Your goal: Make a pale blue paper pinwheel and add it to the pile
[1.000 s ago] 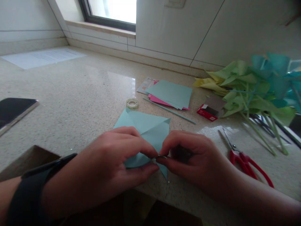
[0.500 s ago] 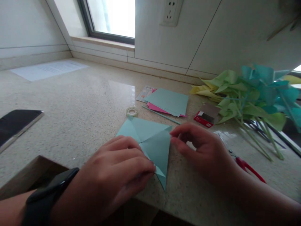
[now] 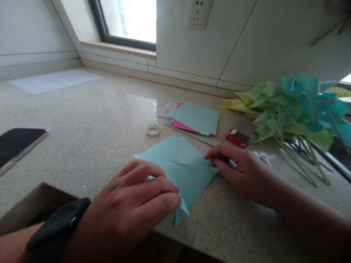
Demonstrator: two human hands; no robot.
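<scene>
A light blue sheet of paper (image 3: 189, 175) with crossing creases lies on the speckled counter near its front edge. My left hand (image 3: 142, 197) rests over its lower left part, fingers curled onto a folded flap; the thumb is hidden. At the paper's right corner, my right hand (image 3: 236, 164) pinches the edge between thumb and forefinger. Just behind the paper sit a roll of clear tape (image 3: 153, 130) and a thin green stick (image 3: 189, 134). A dark watch (image 3: 59, 223) is on my left wrist.
Blue and pink paper sheets (image 3: 196, 117) are stacked behind. To their right stand a small red box (image 3: 238, 138) and a bunch of green, yellow and blue paper flowers (image 3: 287, 109). A phone (image 3: 20, 146) lies at left, a printed sheet (image 3: 55, 80) behind it.
The blue paper has turned clockwise, a corner now pointing towards the tape. My right hand has moved slightly right and closed on its right corner. The red-handled scissors are now hidden behind my right arm.
</scene>
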